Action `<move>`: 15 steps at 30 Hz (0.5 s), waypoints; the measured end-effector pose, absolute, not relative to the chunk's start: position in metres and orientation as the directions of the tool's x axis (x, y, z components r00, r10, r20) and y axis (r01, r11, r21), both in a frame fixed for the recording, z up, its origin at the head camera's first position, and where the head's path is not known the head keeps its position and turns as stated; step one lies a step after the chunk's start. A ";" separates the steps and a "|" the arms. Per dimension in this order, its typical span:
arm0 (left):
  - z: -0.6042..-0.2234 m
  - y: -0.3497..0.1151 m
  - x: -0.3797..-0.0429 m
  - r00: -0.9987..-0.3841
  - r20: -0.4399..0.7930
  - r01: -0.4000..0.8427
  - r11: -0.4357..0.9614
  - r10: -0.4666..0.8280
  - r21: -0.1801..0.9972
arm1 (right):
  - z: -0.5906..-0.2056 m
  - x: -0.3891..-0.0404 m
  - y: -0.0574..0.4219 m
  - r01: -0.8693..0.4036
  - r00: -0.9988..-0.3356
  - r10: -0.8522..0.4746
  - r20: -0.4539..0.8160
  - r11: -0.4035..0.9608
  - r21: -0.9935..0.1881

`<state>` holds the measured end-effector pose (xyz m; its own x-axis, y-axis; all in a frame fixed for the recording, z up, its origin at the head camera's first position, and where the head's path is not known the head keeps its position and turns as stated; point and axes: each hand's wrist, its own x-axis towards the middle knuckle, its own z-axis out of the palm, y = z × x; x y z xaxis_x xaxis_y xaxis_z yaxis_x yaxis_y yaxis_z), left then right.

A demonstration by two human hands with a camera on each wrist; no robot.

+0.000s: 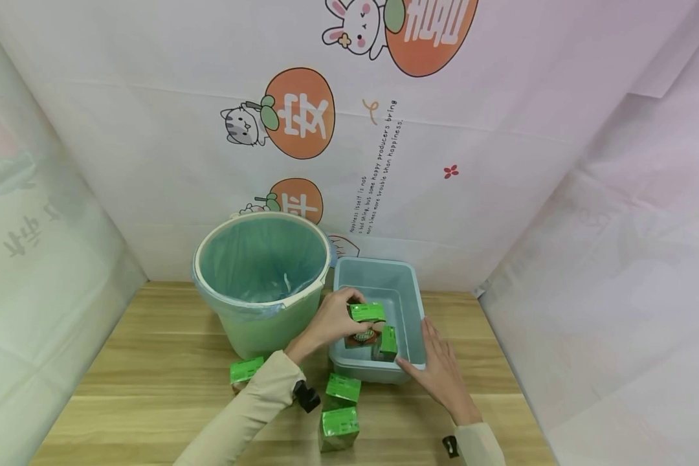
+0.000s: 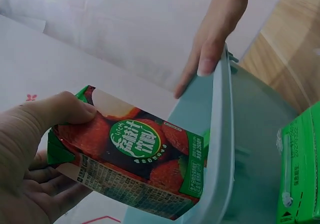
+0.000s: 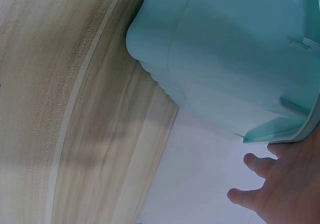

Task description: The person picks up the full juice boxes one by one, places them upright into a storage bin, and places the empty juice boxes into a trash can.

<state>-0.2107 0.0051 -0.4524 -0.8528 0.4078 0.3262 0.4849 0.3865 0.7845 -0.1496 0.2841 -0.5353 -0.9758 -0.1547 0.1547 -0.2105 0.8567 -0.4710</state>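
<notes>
Left wrist: the gripped juice carton (image 2: 127, 151) juts from the left hand (image 2: 24, 149).

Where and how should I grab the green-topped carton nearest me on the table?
Probably pinch the nearest carton by its left and right sides, from above: it's boxy, its green top faces up, and another carton sits close behind, crowding its far side.

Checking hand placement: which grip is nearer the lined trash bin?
Left. The left grip holds a litchi juice carton just right of the lined trash bin; the right grip is farther, at the right rim of the blue basin.
</notes>
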 end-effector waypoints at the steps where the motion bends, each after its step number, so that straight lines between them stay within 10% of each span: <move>1: -0.454 0.006 -0.212 -0.856 0.313 0.477 0.397 0.411 0.784 | -0.535 -0.149 0.284 -0.210 -0.976 -0.155 0.154 0.857 -0.471; 15: -0.491 0.013 -0.226 -0.849 0.209 0.467 0.503 0.486 0.727 | -0.538 -0.150 0.284 -0.219 -0.973 -0.153 0.175 0.856 -0.468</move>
